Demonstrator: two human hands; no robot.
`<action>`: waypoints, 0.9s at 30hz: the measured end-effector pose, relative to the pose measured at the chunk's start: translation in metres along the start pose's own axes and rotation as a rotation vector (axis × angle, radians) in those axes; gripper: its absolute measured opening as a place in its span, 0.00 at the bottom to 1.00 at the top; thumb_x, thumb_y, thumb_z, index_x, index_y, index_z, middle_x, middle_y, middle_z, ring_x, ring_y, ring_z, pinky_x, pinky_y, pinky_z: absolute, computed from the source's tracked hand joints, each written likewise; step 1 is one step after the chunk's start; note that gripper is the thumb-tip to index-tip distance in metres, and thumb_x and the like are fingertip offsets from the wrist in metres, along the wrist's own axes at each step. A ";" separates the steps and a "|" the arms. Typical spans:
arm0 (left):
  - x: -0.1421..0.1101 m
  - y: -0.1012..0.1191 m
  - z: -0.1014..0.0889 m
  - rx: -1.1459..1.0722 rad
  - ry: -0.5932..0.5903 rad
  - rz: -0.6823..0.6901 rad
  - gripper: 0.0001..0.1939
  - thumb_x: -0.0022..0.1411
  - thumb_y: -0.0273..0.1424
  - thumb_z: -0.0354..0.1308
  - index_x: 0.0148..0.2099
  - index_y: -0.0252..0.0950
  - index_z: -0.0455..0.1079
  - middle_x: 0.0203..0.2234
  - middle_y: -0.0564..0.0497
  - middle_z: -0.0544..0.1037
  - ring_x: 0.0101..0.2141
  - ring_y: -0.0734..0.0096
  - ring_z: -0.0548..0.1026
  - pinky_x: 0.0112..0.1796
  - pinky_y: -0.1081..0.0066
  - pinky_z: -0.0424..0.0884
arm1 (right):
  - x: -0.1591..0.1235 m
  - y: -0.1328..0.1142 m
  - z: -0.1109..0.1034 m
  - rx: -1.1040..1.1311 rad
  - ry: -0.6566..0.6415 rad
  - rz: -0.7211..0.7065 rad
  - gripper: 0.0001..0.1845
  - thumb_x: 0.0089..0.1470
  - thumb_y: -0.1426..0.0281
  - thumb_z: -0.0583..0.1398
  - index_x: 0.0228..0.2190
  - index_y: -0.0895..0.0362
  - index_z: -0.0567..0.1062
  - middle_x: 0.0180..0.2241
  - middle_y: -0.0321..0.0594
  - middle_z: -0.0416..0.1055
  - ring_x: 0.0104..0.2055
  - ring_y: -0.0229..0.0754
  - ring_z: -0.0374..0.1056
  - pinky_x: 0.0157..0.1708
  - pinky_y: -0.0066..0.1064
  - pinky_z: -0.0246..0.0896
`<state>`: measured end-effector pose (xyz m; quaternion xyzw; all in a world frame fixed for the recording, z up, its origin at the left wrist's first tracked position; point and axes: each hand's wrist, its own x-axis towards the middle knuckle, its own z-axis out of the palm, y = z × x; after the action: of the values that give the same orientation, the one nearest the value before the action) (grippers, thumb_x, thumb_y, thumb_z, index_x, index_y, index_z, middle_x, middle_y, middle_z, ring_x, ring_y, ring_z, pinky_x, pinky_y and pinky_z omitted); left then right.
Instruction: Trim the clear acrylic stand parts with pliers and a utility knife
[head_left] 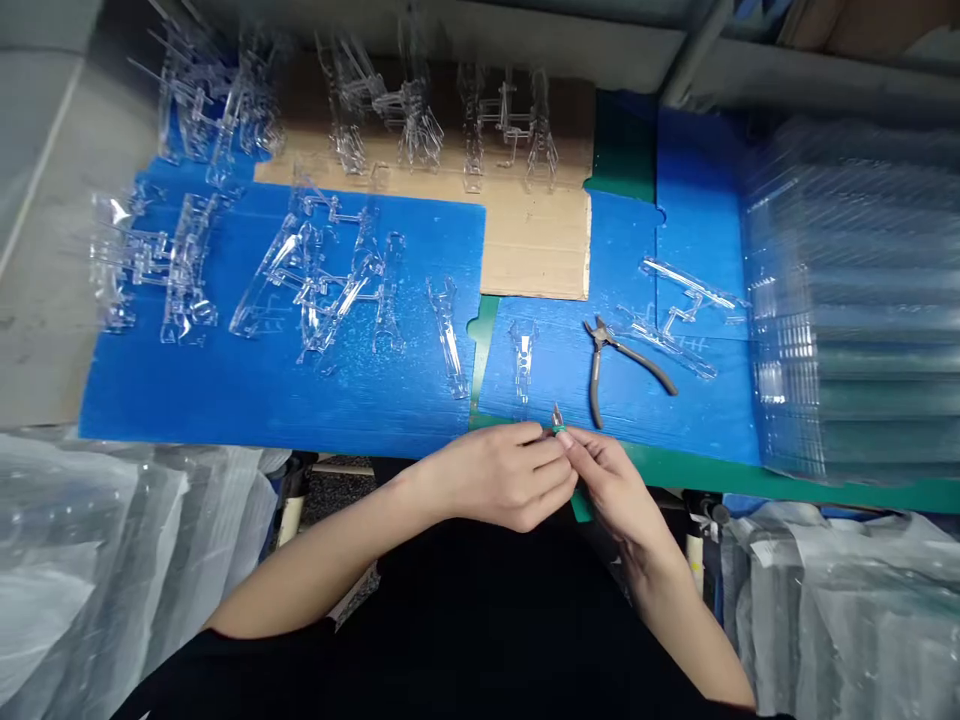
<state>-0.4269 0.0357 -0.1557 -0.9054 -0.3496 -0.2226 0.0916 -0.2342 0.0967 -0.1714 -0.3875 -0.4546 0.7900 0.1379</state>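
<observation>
Close together at the table's front edge, my left hand (514,478) and my right hand (611,482) are both closed on a small green-handled knife (557,418). Its pointed metal tip sticks up past my fingertips, and green shows again below them; the middle of the handle is hidden. Just beyond the tip lies a single clear plastic piece (523,362). To its left is another long clear piece (448,338). A pair of diagonal cutters (595,385) rests with its handles spread, to the right. Beside it lie joined clear parts on a thin runner (679,315).
Several clear plastic parts on runners (322,285) cover the left of the blue mat (262,410). More stand at the back on brown cardboard (536,245). A tall stack of clear trays (847,300) occupies the right end. Wrapped bundles (97,560) flank my body.
</observation>
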 end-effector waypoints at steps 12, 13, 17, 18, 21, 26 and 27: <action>0.018 -0.042 0.038 -0.134 -0.471 -1.398 0.15 0.78 0.42 0.57 0.46 0.35 0.74 0.36 0.42 0.83 0.39 0.51 0.82 0.37 0.64 0.70 | -0.008 0.004 -0.014 0.052 0.321 -0.197 0.16 0.70 0.54 0.65 0.40 0.54 0.79 0.26 0.29 0.60 0.22 0.32 0.52 0.22 0.26 0.48; 0.020 -0.045 0.039 -0.171 -0.445 -1.391 0.13 0.77 0.40 0.58 0.44 0.36 0.75 0.36 0.42 0.83 0.40 0.51 0.82 0.39 0.63 0.71 | -0.008 0.004 -0.013 0.039 0.331 -0.210 0.16 0.69 0.54 0.66 0.40 0.54 0.79 0.25 0.29 0.60 0.23 0.32 0.52 0.22 0.26 0.48; 0.026 -0.047 0.034 -0.569 -0.200 -1.412 0.15 0.72 0.35 0.64 0.31 0.36 0.71 0.26 0.47 0.80 0.29 0.63 0.78 0.35 0.66 0.71 | -0.011 0.002 -0.007 -0.048 0.338 -0.238 0.15 0.67 0.55 0.68 0.41 0.54 0.81 0.25 0.29 0.59 0.23 0.32 0.53 0.22 0.27 0.49; 0.028 -0.046 0.028 -0.750 -0.112 -1.418 0.17 0.71 0.36 0.65 0.30 0.36 0.70 0.24 0.48 0.79 0.25 0.67 0.76 0.32 0.67 0.71 | -0.013 0.000 -0.005 -0.069 0.333 -0.244 0.15 0.66 0.55 0.69 0.43 0.54 0.82 0.27 0.29 0.61 0.23 0.32 0.53 0.22 0.27 0.50; 0.033 -0.035 0.001 -1.200 0.163 -1.400 0.20 0.68 0.43 0.70 0.31 0.36 0.70 0.22 0.51 0.78 0.18 0.74 0.72 0.23 0.72 0.68 | -0.024 -0.007 0.003 -0.095 0.300 -0.264 0.17 0.65 0.56 0.70 0.50 0.52 0.82 0.30 0.30 0.65 0.23 0.31 0.54 0.22 0.26 0.52; 0.038 -0.019 -0.038 -1.333 0.427 -1.339 0.23 0.63 0.45 0.75 0.31 0.36 0.70 0.20 0.53 0.77 0.16 0.78 0.71 0.19 0.76 0.67 | -0.048 -0.021 0.013 -0.008 0.095 -0.195 0.16 0.70 0.56 0.66 0.37 0.55 0.82 0.21 0.28 0.59 0.20 0.31 0.52 0.20 0.26 0.46; 0.038 -0.017 -0.043 -1.328 0.442 -1.344 0.22 0.64 0.44 0.75 0.31 0.36 0.69 0.20 0.53 0.77 0.16 0.78 0.71 0.18 0.77 0.68 | -0.051 -0.023 0.015 0.027 0.058 -0.187 0.16 0.70 0.57 0.66 0.35 0.55 0.80 0.20 0.28 0.59 0.20 0.31 0.52 0.20 0.26 0.45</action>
<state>-0.4284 0.0572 -0.1004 -0.3217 -0.5720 -0.5455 -0.5213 -0.2144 0.0710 -0.1230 -0.3642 -0.4738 0.7682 0.2295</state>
